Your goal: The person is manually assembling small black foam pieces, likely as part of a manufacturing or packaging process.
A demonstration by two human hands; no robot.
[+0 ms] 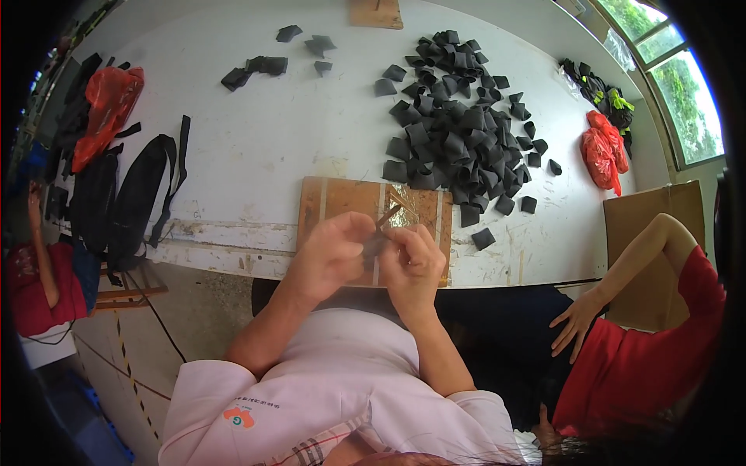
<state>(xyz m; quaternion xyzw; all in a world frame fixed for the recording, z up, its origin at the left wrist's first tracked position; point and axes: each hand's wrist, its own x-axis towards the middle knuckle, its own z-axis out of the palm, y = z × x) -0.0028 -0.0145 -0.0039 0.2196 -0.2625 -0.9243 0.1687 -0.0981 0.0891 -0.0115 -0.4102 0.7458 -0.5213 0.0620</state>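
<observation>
While both hands pinch one small dark fabric piece [378, 239] over the wooden board [334, 200] — keep it taut
Head view: your left hand [330, 256] and right hand [412, 268] have fingers curled tight on it — work near the black pile [458, 132]

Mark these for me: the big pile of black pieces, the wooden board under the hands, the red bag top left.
pile of black pieces [458, 132], head view, middle of the heap.
wooden board [334, 198], head view, bare left part.
red bag [109, 105], head view, middle of the crumpled plastic.
</observation>
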